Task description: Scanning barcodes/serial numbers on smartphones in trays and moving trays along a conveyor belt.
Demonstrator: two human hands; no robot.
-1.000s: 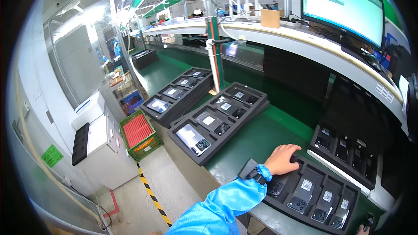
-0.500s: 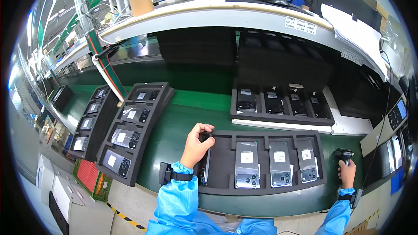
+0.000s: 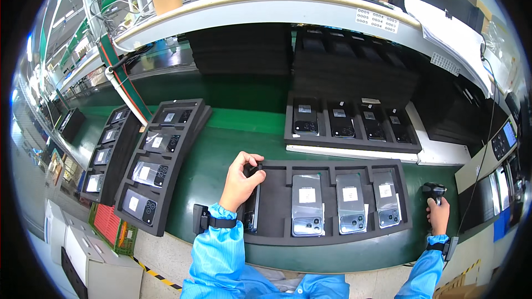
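At the left end of a black foam tray (image 3: pixel 275 202), my left hand (image 3: pixel 237 185) is closed on a dark smartphone (image 3: pixel 252 210), which stands tilted up on its long edge. Most of that phone's faces cannot be seen. Three more phones, the nearest one (image 3: pixel 307 213) among them, lie back up in the tray's other pockets, each with a white label and camera lenses toward me. Right of the tray, my right hand (image 3: pixel 439 215) grips a black handheld scanner (image 3: pixel 434 190), its head pointing away from me.
Two foam trays of phones, one tray (image 3: pixel 145 158) and another (image 3: pixel 105 152), lie at the left. A further phone tray (image 3: pixel 354 143) sits behind mine, under a shelf (image 3: pixel 310 14) with a monitor. A device with a screen (image 3: pixel 501 144) stands far right.
The view has shifted a little, so everything sits slightly more left and higher. Both hands keep their grips, and the phone stays tilted at the tray's left end.
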